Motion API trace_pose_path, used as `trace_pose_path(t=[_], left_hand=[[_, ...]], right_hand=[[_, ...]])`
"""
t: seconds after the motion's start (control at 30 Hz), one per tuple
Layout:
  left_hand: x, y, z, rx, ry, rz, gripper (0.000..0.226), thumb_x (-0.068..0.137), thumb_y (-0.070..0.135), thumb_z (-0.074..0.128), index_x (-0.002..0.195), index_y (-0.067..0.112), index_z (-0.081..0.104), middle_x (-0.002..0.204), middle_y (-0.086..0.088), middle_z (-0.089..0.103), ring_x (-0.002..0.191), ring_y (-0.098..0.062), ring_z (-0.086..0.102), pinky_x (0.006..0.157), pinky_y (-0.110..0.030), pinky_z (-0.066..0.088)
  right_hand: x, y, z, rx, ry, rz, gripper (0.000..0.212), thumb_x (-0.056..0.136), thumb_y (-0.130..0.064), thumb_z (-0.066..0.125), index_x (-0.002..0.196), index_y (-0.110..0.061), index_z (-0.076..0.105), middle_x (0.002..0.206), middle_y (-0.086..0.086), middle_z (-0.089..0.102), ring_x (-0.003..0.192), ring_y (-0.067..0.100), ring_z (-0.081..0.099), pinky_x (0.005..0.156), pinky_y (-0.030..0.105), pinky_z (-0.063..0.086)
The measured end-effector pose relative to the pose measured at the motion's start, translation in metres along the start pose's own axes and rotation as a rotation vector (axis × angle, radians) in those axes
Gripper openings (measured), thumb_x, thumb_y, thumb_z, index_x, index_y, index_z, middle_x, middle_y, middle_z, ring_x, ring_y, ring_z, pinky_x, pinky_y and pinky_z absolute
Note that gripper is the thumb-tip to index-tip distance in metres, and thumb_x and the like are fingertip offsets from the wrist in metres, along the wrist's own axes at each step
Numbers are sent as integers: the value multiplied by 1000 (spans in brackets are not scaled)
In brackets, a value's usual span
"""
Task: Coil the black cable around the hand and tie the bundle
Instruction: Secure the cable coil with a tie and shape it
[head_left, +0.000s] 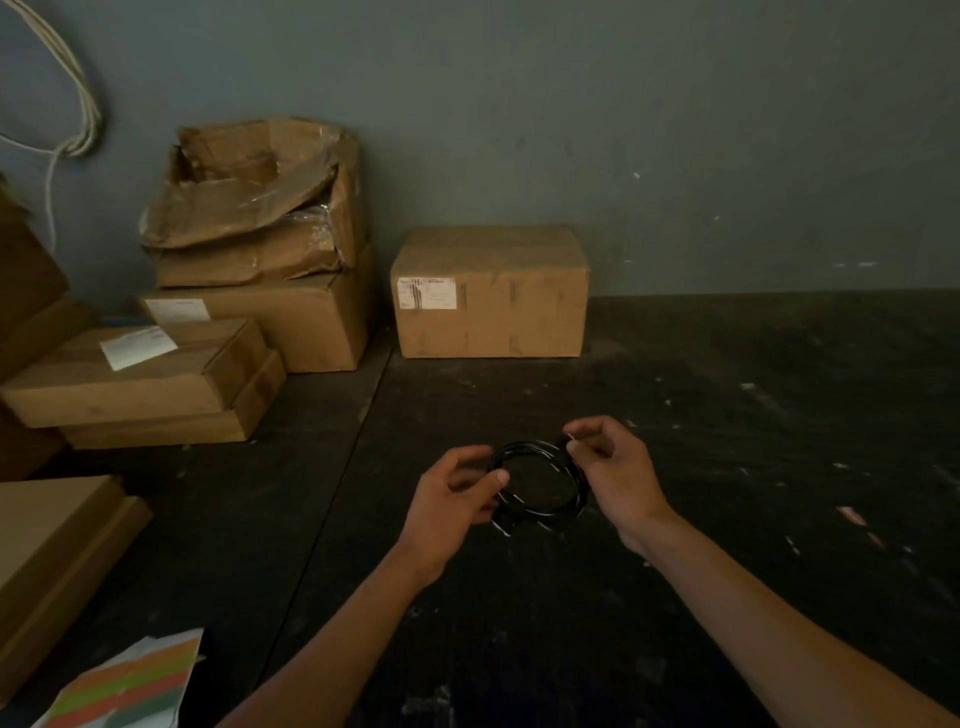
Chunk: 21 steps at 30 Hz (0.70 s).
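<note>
Striped colored paper (130, 680) pokes in at the near edge, then two bare forearms reach out over the dark floor (727, 467). Left hand (447, 499) grips the near side of the black cable (540, 483), already a round coil held in the air between both hands; right hand (613, 467) pinches its far rim. Looks light and springy, so the loops will want to fan — best held where strands cross. Any tie or plug is lost in the gloom. Cardboard box (491, 293) sits against the wall.

Left hand (452, 499) fingers curled, gripping, right hand (613, 467) pinching, forearms extended
</note>
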<state>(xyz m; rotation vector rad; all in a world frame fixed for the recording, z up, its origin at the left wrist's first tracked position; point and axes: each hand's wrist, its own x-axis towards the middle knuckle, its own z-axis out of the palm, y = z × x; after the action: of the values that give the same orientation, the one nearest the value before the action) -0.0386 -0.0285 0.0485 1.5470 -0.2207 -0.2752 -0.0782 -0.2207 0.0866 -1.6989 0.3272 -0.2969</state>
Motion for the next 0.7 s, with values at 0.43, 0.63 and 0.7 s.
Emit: trace_pose_path(t=[0.43,0.63,0.7], left_hand=[[42,-63,15,125,171,-401,26,88,14,71,113,17,67,110,-1,68,101,-16,64,96,-37,53],[67,-89,28,318,149,-439,35,96,16,58,130,20,60,129,-1,61,100,-9,56,79,-21,44],[73,-91,34,375,127,-433,36,97,17,55,132,21,59,133,-1,60,99,-8,55,75,-19,43]], right_hand=[[21,101,2,-135,-163,382,20,95,-8,53,100,-21,67,107,2,65,91,17,66,75,31,59],[29,134,3,-166,-226,526,28,94,-11,58,121,-15,62,104,5,66,92,20,66,89,41,56],[32,138,3,-202,-232,530,32,94,-11,56,125,-16,59,100,5,67,91,21,66,89,41,56]])
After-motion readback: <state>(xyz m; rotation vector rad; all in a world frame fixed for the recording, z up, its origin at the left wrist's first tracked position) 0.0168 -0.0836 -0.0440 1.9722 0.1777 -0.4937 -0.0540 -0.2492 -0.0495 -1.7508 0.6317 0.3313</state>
